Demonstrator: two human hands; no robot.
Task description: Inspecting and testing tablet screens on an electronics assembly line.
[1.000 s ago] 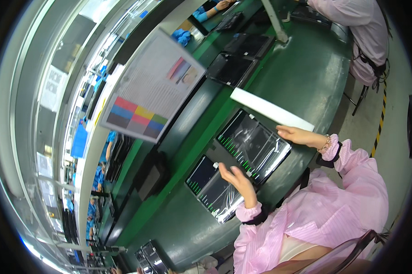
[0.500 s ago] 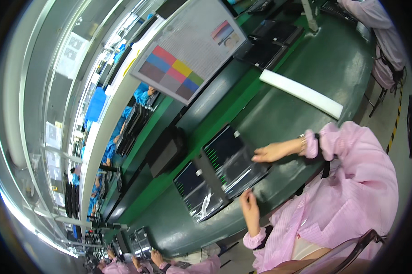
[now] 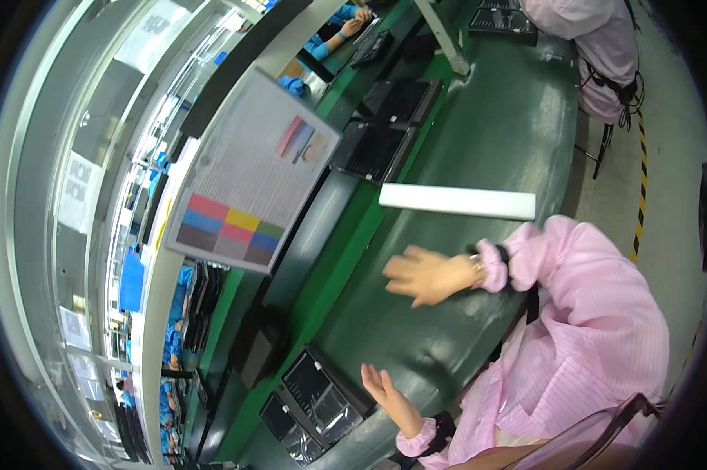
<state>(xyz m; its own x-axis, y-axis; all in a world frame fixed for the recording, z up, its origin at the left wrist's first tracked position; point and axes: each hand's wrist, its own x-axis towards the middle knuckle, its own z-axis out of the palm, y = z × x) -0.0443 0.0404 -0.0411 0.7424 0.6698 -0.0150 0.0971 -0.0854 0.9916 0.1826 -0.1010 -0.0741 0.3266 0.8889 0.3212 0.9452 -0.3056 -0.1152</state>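
My left hand [image 3: 390, 398] hovers above the green bench [image 3: 447, 348], fingers apart and nothing in them. It is nearest to a black two-part tray [image 3: 363, 397] that holds two flat dark panels [image 3: 308, 382] partly covered with clear, shiny film. A small gap lies between my fingers and the tray's right side. Over the middle of the bench my right hand [image 3: 430, 276] is spread wide, slightly blurred, and also holds nothing. A long white foam bar [image 3: 457, 201] lies just beyond it.
A sign board [image 3: 255, 168] with coloured squares hangs over the far edge. Dark trays [image 3: 373, 149] sit on the line at the back, and a black block-shaped item [image 3: 261, 345] lies at the left. A co-worker in pink [image 3: 592, 47] sits at the far right.
The view has turned, so the tray now appears lower and farther left. My hands, which were beside the tray's right panel, are now away from it, and my right hand has spread its fingers.
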